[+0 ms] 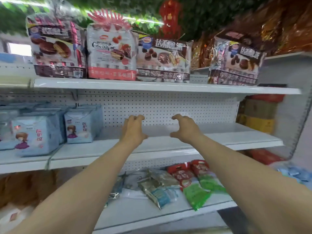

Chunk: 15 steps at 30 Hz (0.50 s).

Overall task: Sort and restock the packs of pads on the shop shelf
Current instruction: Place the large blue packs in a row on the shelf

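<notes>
Light blue packs of pads stand in rows at the left end of the white middle shelf; a nearer pack sits on the adjoining shelf further left. Both my arms reach out over the bare stretch of the middle shelf, to the right of the packs. My left hand and my right hand hover side by side in front of the pegboard back, fingers loosely curled, holding nothing.
Large bags of chocolate pies line the top shelf. On the lower shelf lie several flat snack packs, red-and-green ones and a blue-grey one. Cardboard boxes are stacked past the shelf's right end.
</notes>
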Available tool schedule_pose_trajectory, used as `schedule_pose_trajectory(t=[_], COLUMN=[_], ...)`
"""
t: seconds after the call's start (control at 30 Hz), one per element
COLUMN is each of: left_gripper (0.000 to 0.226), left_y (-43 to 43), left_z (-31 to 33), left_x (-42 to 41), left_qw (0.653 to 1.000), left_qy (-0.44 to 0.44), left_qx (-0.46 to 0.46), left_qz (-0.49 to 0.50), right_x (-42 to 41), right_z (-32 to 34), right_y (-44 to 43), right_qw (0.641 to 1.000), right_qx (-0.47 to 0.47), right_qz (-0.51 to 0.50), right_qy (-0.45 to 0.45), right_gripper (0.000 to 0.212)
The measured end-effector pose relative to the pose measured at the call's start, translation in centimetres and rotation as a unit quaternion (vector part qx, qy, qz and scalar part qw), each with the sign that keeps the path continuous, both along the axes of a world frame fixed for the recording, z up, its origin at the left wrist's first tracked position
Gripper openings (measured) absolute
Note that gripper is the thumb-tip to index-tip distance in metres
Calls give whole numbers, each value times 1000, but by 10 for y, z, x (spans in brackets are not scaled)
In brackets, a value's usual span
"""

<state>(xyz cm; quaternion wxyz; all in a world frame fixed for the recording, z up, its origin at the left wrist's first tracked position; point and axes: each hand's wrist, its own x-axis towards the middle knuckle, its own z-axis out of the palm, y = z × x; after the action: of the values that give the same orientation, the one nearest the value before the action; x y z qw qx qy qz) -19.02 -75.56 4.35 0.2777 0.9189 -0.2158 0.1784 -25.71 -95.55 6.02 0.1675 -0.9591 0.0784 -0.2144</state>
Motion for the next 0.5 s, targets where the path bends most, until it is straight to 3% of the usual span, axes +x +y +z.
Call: schedule_pose_trajectory(t=[0.17,0.5], left_gripper=[72,63], left_y=[-97,-278], left_z=[-10,-43], left_x=[-70,-163], left_qw=[999,988], left_qy=[-6,19], left_qx=[-4,-4], left_qz=[-48,-152], right_x=[-89,-230], right_z=[-3,-36], right_y=[-94,-252], right_qw=[997,982], right_qx=[-42,11], right_qz=[-59,-187], right_qy=[10,8], right_gripper=[74,70])
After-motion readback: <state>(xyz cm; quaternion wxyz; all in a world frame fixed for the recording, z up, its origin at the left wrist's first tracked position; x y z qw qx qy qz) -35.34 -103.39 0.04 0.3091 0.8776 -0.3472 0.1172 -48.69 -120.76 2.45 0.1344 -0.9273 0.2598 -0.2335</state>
